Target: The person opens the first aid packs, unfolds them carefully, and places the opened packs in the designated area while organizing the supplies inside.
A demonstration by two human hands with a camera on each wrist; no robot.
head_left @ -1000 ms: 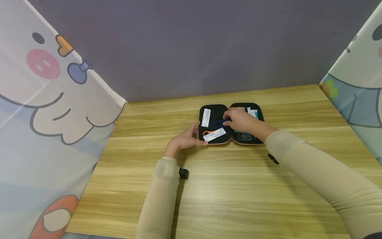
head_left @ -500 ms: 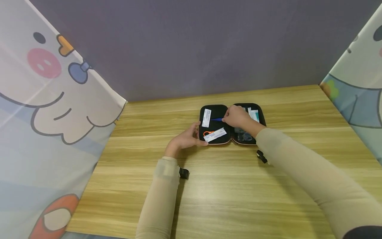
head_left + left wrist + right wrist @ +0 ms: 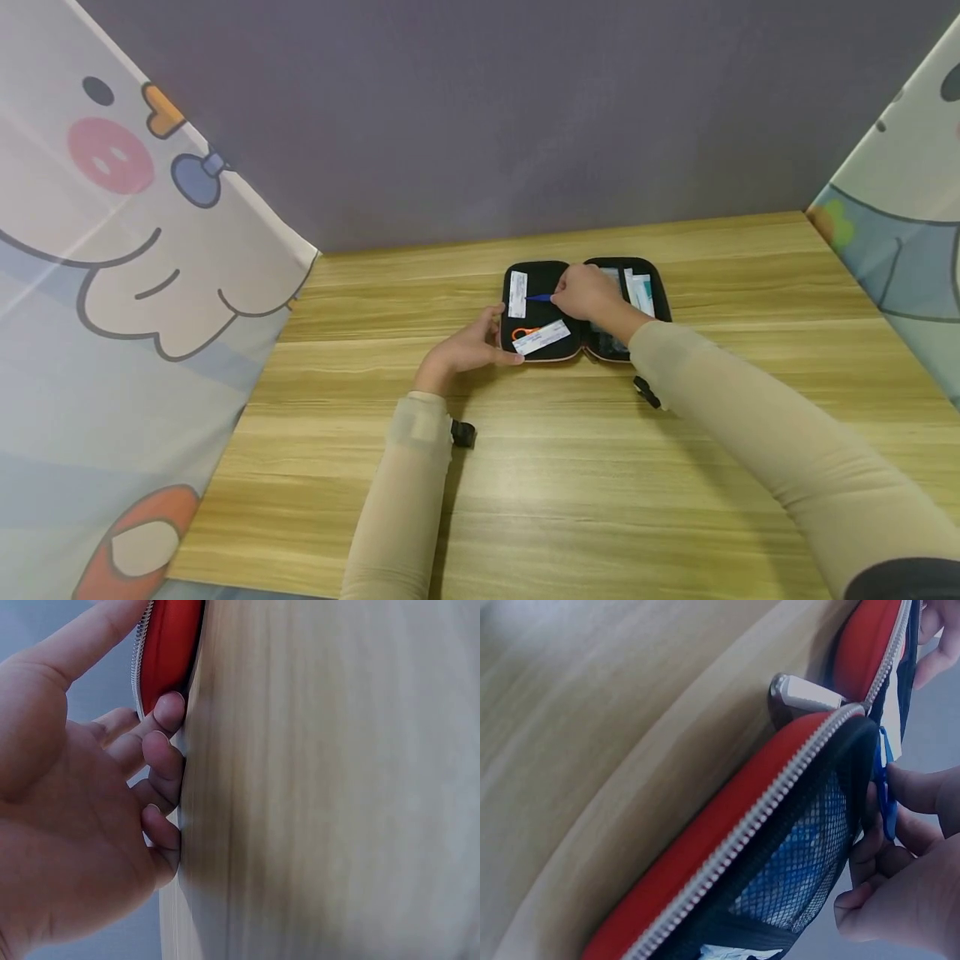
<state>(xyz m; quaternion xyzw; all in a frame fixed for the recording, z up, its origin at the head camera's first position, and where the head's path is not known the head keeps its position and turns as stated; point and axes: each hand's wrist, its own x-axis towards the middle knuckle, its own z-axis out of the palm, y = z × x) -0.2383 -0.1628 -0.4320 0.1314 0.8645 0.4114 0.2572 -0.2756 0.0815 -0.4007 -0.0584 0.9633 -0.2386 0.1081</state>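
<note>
A small zip case (image 3: 545,273) with a black lining lies unfolded on the table; its outside is red (image 3: 697,841). My right hand (image 3: 588,293) pinches blue tweezers (image 3: 538,297) between thumb and fingers above the case's fold, tips pointing left over the left half. In the right wrist view the tweezers (image 3: 887,787) stand beside the zipper edge. My left hand (image 3: 465,346) holds the case's left near corner, thumb on the front edge and fingers along the side. White paper strips (image 3: 517,294) lie in the left half, one partly covering orange-handled scissors (image 3: 518,333).
The right half holds packets (image 3: 641,293) and a mesh pocket (image 3: 802,855) with blue contents, partly hidden by my right hand. A zipper pull (image 3: 808,694) sticks out at the fold. The wooden table (image 3: 540,467) meets a grey wall (image 3: 510,125) behind.
My right hand has moved slightly left with the tweezers, whose two spread arms now appear as one narrow blue shape. My left hand stays on the case's corner.
</note>
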